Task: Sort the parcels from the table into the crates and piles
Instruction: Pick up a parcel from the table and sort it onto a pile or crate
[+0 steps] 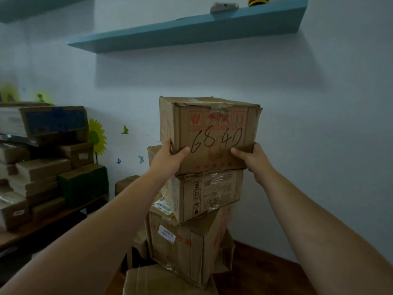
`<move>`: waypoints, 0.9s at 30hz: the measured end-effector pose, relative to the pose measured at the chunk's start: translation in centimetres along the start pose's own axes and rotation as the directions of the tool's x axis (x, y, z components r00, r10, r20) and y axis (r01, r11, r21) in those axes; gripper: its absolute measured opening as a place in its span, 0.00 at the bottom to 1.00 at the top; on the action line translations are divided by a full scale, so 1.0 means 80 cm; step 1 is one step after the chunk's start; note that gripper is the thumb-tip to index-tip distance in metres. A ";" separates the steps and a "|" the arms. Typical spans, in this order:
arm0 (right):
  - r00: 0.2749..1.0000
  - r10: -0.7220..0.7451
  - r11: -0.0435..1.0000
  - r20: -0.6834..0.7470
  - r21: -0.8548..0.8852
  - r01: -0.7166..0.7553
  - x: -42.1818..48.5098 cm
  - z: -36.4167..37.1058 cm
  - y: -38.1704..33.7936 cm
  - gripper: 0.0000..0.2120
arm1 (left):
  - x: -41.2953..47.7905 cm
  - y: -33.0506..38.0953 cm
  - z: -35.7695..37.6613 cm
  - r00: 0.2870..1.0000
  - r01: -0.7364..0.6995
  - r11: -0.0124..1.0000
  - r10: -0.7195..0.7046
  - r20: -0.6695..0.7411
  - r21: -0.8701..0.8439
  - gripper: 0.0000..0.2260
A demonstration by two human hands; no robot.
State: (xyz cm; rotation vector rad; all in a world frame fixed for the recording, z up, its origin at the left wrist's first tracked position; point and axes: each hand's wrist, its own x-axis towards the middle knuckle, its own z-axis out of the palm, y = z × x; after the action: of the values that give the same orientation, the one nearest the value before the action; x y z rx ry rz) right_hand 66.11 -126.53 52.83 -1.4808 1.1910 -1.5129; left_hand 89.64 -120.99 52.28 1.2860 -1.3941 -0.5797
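Though apart, hands [168,159] [254,160] tight round box [214,126].

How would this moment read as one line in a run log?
left hand: grips 6840 box | right hand: grips same box | box: on top of uneven carton stack

The fingers of the right hand [251,160] vanish behind the side of the box marked 6840 [212,133], the striped thing [258,1] on the blue shelf [191,33] is cropped at the top, the lowest carton [161,282] runs off the bottom, and the white label [167,234] is too small to read from here
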 end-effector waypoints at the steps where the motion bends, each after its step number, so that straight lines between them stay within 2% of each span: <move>1: 1.000 -0.008 1.000 0.005 0.022 0.008 -0.001 0.001 0.002 0.30 | -0.001 0.000 -0.001 1.000 -0.011 1.000 0.011 0.010 -0.019 0.30; 7: 0.996 -0.084 0.991 0.020 0.106 0.081 -0.021 0.008 -0.003 0.23 | -0.014 0.005 -0.015 0.997 -0.058 0.970 0.068 0.036 -0.235 0.30; 11: 0.991 -0.130 0.985 -0.037 0.108 0.133 -0.052 0.010 -0.019 0.20 | -0.027 0.010 -0.034 0.995 -0.009 0.905 0.051 0.088 -0.426 0.29; 16: 0.975 -0.199 0.977 -0.102 0.051 0.205 -0.104 0.009 -0.036 0.17 | -0.058 0.005 -0.059 0.993 0.048 0.810 0.022 0.112 -0.584 0.24; 21: 0.933 -0.264 0.962 -0.244 -0.003 0.272 -0.180 0.024 -0.038 0.18 | -0.091 -0.003 -0.094 0.980 0.038 0.753 0.100 0.171 -0.657 0.23; 27: 0.876 -0.251 0.966 -0.413 -0.058 0.250 -0.263 0.020 -0.030 0.20 | -0.122 0.003 -0.099 0.938 0.059 0.734 0.192 0.290 -0.676 0.19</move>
State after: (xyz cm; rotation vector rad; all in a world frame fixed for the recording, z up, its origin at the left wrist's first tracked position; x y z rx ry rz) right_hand 70.15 -106.31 47.67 -1.3943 1.2730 -2.0861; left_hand 94.94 -109.61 51.04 0.5423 -1.3043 -1.1824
